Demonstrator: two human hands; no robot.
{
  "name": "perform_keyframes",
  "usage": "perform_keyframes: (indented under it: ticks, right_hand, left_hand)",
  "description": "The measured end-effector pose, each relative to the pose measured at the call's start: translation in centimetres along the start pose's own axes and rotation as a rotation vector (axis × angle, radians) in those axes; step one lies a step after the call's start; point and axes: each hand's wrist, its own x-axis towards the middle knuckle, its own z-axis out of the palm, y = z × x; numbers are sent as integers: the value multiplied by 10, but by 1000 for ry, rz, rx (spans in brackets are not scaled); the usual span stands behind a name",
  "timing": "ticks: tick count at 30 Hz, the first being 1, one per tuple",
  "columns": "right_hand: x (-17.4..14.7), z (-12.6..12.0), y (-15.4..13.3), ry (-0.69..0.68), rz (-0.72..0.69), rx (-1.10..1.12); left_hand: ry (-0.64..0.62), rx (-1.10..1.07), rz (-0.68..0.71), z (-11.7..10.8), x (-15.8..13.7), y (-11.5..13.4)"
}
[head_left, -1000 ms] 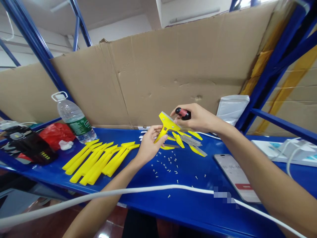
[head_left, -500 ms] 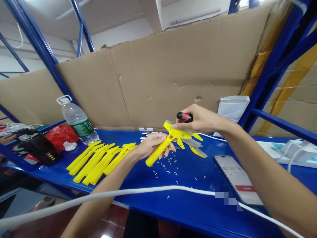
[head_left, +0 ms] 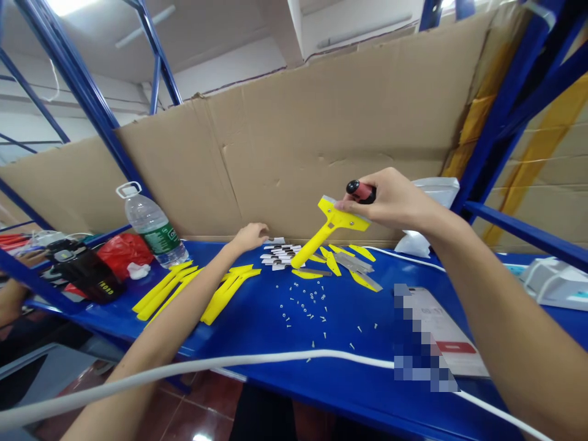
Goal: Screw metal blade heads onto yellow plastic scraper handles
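"Above the bench [head_left: 376, 395], what does the right hand [head_left: 390, 196] grip?"
"Clamped: scraper [head_left: 316, 242] by its head, plus a red-black tool [head_left: 361, 191]."
"Left hand [head_left: 250, 237]?"
"Near the white strips [head_left: 278, 261]; grip state cannot be determined."
"Surroundings?"
"Scattered screws [head_left: 311, 316] nearer the front edge; handles [head_left: 225, 297] at left; phone [head_left: 452, 331] at right."

The right fingers [head_left: 349, 206] hold 1 yellow scraper [head_left: 316, 242] bearing 2 screws [head_left: 352, 223], and 1 red-and-black tool handle [head_left: 362, 192]. Below these fingers lie at least 6 yellow blade guards [head_left: 333, 264], at least 2 metal blades [head_left: 357, 263], and more than 20 loose screws and nuts [head_left: 304, 307]. Left of the left fingers [head_left: 263, 228]: at least 4 yellow scraper handles [head_left: 223, 301], partly hidden, 1 water bottle [head_left: 160, 233], 1 red plastic bag [head_left: 123, 251].
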Motion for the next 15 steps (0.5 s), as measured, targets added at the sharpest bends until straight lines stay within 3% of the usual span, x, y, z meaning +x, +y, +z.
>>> perform_keyframes:
  ticks: [9,15]
  right_hand:
    - [-4,-5,-4,-17,-39,27]
    - [-5,-4,-2,-33,-33,51]
  left_hand:
    - [-147,312,16,27,10,-13]
    - [-116,345,42,36,3,-14]
